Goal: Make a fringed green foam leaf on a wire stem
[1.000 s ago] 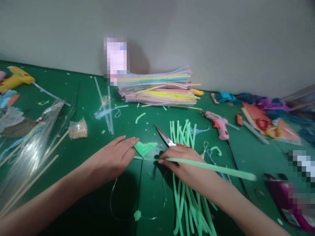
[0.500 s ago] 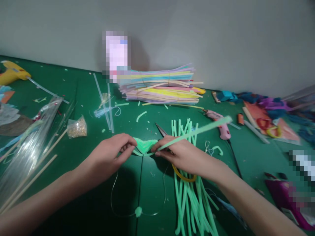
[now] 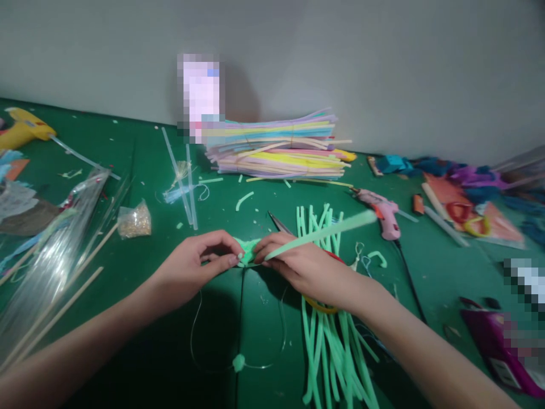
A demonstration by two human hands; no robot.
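I have a green counter [image 3: 213, 207] in my camera's view, small scraps [image 3: 244, 200] scattered over it. At far left I see a yellow glue gun [image 3: 28, 128]; at far middle lie bundled pastel pipe cleaners [image 3: 276, 153]. Left, I make out a clear bag [image 3: 134, 220] and, nearer, wooden sticks [image 3: 63, 309]. Loose mint-green pipe cleaners [image 3: 336, 346] spread near, right of middle. Farther right sits a pink glue gun [image 3: 385, 216], with a magenta pouch [image 3: 489, 338] at near right.

Just below the middle of the view, a fuzzy bright-green piece [image 3: 248, 251] shows only in part — its outline mostly covered. Beside it, a long, slim, pale-green strip [image 3: 321, 234] slants up rightward — far end raised and blurred.
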